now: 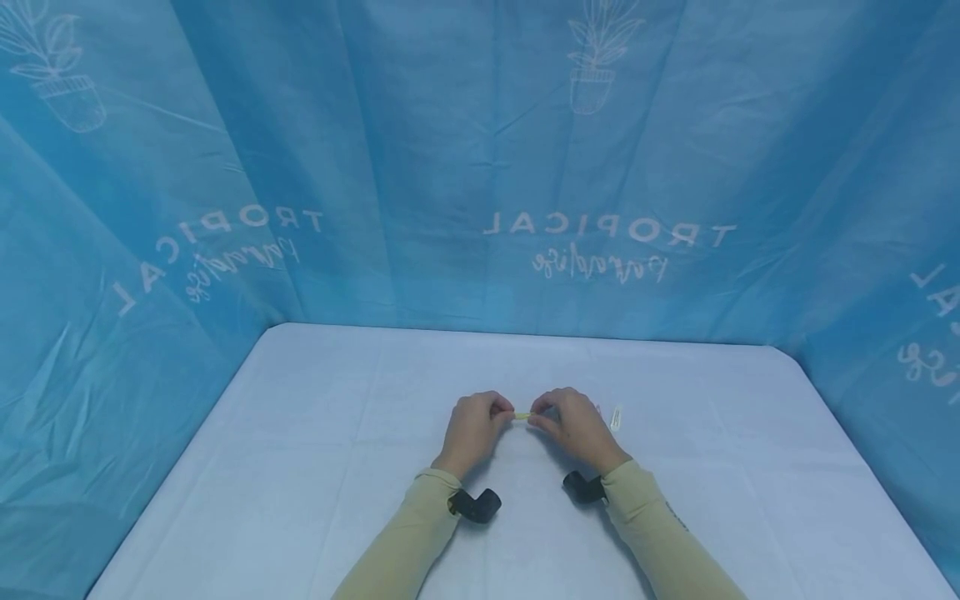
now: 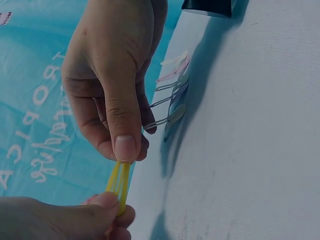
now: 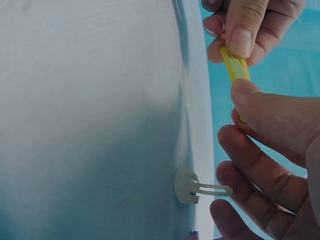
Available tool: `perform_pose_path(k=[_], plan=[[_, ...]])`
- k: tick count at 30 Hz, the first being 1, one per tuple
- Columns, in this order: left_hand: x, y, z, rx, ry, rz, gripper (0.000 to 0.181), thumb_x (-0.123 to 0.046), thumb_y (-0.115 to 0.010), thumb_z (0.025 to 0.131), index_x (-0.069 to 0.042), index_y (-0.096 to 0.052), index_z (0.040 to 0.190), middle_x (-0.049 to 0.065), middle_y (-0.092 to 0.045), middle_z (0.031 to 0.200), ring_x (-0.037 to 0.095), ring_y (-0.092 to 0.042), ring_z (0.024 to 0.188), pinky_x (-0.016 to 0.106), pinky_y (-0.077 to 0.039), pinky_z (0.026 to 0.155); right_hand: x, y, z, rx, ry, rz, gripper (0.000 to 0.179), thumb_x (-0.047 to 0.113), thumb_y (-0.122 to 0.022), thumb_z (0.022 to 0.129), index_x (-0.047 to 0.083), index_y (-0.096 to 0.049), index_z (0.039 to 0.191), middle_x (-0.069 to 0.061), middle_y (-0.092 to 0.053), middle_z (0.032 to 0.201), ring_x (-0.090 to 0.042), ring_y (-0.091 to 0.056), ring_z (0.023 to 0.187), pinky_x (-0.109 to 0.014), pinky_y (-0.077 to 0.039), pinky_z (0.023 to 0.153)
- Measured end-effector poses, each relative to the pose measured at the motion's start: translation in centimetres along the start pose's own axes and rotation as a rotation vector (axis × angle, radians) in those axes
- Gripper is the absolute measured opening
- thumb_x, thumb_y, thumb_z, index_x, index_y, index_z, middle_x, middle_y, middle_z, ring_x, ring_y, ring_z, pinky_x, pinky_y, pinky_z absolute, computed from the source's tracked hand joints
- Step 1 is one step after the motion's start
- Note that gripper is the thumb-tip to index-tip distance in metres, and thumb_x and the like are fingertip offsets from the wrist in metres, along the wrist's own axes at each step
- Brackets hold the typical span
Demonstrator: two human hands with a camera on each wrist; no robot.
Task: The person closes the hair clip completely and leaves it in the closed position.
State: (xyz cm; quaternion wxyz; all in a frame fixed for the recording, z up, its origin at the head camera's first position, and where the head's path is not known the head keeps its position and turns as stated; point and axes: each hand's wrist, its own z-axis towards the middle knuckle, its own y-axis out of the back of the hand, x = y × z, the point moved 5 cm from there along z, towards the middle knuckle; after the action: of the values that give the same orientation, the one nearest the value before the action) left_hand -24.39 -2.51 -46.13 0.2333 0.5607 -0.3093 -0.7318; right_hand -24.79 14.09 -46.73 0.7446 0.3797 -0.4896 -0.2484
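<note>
A yellow snap hair clip (image 1: 522, 416) is stretched between the fingertips of both hands above the white table. My left hand (image 1: 472, 429) pinches one end of it between thumb and fingers. The other end is pinched by my right hand (image 1: 576, 423), thumb against forefinger; its remaining fingers are loosely bent in the right wrist view. The clip's slotted frame (image 2: 118, 180) shows between the thumbs in the left wrist view. Beyond the right hand, several other snap clips lie in a row, among them a pink clip (image 2: 175, 72) and a whitish clip (image 1: 617, 417).
The table (image 1: 315, 450) is covered with a white cloth. Blue curtains (image 1: 420, 167) with mirrored white lettering surround its back and sides. A black wrist camera (image 1: 476, 506) sits on the left sleeve, and another black camera (image 1: 583, 487) on the right.
</note>
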Motion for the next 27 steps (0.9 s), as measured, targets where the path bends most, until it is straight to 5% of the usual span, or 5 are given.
perform_pose_path(k=[12,20,27], plan=[[-0.13,0.55,0.17,-0.048,-0.007,-0.013,0.006,-0.009,-0.075,0.090,-0.011,-0.077,0.095,0.002,-0.075,0.090,0.015,-0.069,0.084,0.032,-0.054,0.078,0.27,0.16,-0.13,-0.028,0.007,0.019,0.007,0.019,-0.079,0.087,0.015,-0.074,0.090,0.001,-0.072,0.095,-0.024,-0.065,0.100,-0.049,-0.050,0.089],[-0.20,0.72,0.29,-0.061,-0.022,-0.022,0.007,-0.011,-0.077,0.088,-0.010,-0.077,0.095,0.000,-0.073,0.084,0.012,-0.065,0.076,0.029,-0.051,0.071,0.60,0.40,-0.14,-0.108,0.081,0.007,0.008,0.016,-0.080,0.086,0.014,-0.073,0.087,0.000,-0.071,0.093,-0.023,-0.066,0.095,-0.045,-0.052,0.083],[-0.09,0.71,0.40,-0.086,-0.018,-0.038,0.007,-0.015,-0.079,0.088,-0.012,-0.078,0.094,-0.003,-0.072,0.082,0.008,-0.062,0.073,0.025,-0.049,0.069,0.90,0.57,-0.27,-0.142,0.065,0.012,0.008,0.015,-0.080,0.087,0.012,-0.072,0.087,-0.001,-0.070,0.091,-0.024,-0.065,0.095,-0.045,-0.052,0.083]])
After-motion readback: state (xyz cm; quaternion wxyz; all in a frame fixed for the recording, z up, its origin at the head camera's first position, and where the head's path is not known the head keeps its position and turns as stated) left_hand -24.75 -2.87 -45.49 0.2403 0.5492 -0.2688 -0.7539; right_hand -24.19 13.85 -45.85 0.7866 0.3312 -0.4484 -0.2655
